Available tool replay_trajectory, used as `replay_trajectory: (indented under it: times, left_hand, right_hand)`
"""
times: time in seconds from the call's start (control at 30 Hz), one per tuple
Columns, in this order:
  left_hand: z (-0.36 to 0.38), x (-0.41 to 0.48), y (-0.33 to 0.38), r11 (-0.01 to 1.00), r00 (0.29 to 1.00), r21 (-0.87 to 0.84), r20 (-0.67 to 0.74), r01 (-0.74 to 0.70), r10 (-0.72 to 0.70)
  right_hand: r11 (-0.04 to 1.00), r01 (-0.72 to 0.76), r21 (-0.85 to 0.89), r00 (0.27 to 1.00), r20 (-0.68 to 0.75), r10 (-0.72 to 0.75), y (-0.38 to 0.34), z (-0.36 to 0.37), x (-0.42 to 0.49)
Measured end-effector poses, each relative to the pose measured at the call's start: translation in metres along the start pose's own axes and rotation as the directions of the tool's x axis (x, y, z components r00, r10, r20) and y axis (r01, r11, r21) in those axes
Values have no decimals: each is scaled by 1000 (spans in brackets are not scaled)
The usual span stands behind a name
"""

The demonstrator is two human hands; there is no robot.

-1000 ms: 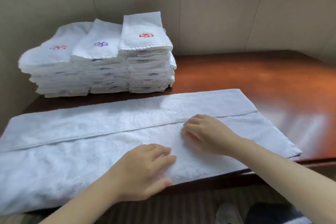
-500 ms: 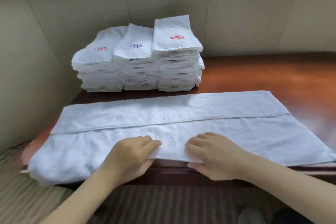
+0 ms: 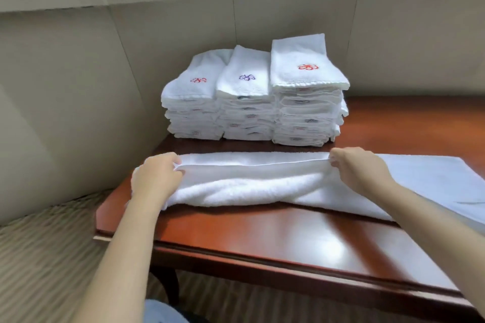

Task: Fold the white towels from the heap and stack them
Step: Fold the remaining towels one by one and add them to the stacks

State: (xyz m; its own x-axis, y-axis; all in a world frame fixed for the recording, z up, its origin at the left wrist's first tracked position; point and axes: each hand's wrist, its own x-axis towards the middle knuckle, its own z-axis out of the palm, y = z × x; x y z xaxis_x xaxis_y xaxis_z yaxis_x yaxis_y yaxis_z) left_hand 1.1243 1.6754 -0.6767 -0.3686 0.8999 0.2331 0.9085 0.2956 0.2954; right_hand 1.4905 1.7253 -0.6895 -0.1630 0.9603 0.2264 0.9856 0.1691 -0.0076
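Moved since half a second back: left hand [image 3: 157,178] and right hand [image 3: 360,172] have spread apart and carried the near long edge of the white terry towel [image 3: 249,187] up and over toward its far edge. Before, they sat close together at the front lip of the table [image 3: 262,233].

Left fingers curled, pinching the doubled hem at the towel's left end. Right fingers and thumb pinch the same hem further right. Between the hands the cloth bulges in a soft, nubbly roll. Right of the right hand the towel lies flat and smooth, running out of view.

Towel lies across the middle of the table. Table is glossy reddish-brown wood with a moulded rim, window glare on its bare front.

Behind the towel, in the back corner: three stacks of folded white towels [image 3: 252,113], side by side and touching. Embroidered flower emblems on top, red, purple, red. Small labels show along the folded edges.

Beige wall panels [image 3: 78,99] behind. Ribbed tan carpet [image 3: 44,257] below left.
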Motion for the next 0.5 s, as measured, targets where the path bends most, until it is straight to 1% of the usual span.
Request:
replay_trajectory:
  times: [0.07,0.13,0.2,0.27,0.33,0.4,0.5]
  left_hand:
    - [4,6,-12,988,990,-61,-22,141,-143]
    - [9,10,-24,950,953,-113,-51,291,-298]
    - [15,13,-38,911,923,-182,-46,369,-383]
    - [21,16,-51,889,926,-272,16,367,-377]
    - [26,19,-59,869,928,-339,41,361,-370]
    - [29,22,-65,850,924,-383,25,362,-383]
    - [33,24,-71,835,908,-400,-16,377,-418]
  right_hand:
    - [999,-9,-32,1000,17,9,-1,14,10]
    - [999,-14,-32,1000,9,14,-3,26,16]
    - [999,-29,-32,999,-19,28,-3,35,21]
    - [998,-36,-60,999,-37,34,-3,38,26]
    - [998,-43,-48,998,-58,40,-4,39,31]
    - [998,-59,13,992,-111,60,-5,38,34]
    - [993,-66,95,975,-205,85,-9,38,36]
